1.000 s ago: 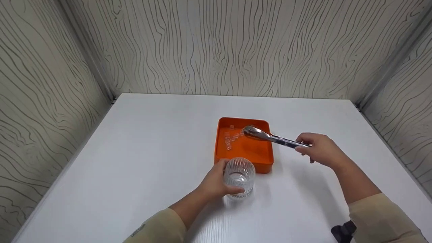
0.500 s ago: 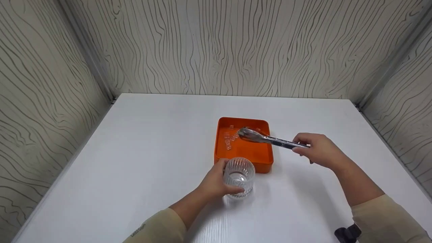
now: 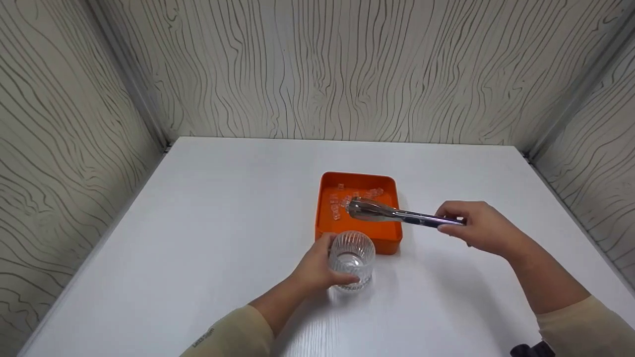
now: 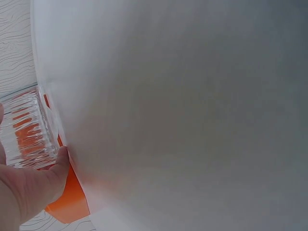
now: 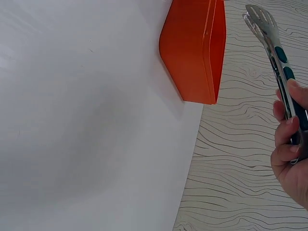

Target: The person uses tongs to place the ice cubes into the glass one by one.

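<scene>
In the head view, my left hand (image 3: 315, 270) grips a ribbed clear glass (image 3: 352, 255) from its left side, thumb across the front. The glass stands just before an orange tray (image 3: 389, 248); its side also shows in the left wrist view (image 4: 29, 127). My right hand (image 3: 481, 225) holds metal tongs (image 3: 421, 218) by their dark handles, fingers curled round them. The tongs' heads hang over the tray, their two arms close together. Several clear cubes (image 3: 336, 210) lie in the tray; I cannot tell whether one is between the heads.
A white table (image 3: 223, 223) carries the tray and glass. Behind it stands a wood-grain patterned panel (image 3: 317, 69), with similar panels at both sides. A black object (image 3: 533, 350) sits by the right sleeve at the bottom edge.
The tongs have come left and toward me over the tray, leaving cubes at its back right in view. The right hand has drawn nearer and slightly right. The left hand and glass stay put.
</scene>
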Available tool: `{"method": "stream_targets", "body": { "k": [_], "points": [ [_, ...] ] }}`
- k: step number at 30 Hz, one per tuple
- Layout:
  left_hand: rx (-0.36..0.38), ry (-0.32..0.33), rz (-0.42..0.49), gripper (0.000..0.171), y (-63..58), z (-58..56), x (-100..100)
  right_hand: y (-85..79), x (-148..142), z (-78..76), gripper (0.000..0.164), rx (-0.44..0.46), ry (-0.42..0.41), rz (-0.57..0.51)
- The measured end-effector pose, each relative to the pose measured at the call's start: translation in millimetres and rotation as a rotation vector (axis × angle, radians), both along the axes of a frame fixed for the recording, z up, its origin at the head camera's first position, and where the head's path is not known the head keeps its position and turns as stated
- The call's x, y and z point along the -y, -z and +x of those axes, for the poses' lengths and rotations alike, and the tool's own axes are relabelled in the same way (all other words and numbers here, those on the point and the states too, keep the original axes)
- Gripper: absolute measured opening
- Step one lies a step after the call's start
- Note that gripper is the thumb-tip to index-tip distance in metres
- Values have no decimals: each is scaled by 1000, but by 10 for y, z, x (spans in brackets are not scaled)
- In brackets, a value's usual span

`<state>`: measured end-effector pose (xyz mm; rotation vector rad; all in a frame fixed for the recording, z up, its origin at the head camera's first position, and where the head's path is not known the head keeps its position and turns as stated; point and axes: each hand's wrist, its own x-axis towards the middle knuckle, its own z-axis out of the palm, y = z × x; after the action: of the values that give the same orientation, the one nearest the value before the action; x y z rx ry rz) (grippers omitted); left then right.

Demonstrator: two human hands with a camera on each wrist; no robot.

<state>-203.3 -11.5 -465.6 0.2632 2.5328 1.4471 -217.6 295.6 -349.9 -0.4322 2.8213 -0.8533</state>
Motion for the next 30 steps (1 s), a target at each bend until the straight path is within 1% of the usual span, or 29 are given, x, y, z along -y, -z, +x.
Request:
{"method": "stream_targets", "body": {
  "k": [9, 14, 18, 25, 30],
  "points": [
    [-21, 14, 4, 81, 0, 0, 10, -52, -42, 96, 9, -13, -118, -1],
    [-4, 9, -1, 80, 7, -2, 8, -52, -56, 127, 11, -42, -176, 14],
    [18, -1, 0, 80, 11, -4, 5, -56, -44, 142, 15, -49, -190, 43],
    [20, -14, -6, 80, 17, 0, -5, -59, 6, 146, 13, -32, -194, 92],
    [25, -31, -7, 80, 20, 5, -19, -57, 30, 130, 17, -36, -189, 120]
  ]
}}
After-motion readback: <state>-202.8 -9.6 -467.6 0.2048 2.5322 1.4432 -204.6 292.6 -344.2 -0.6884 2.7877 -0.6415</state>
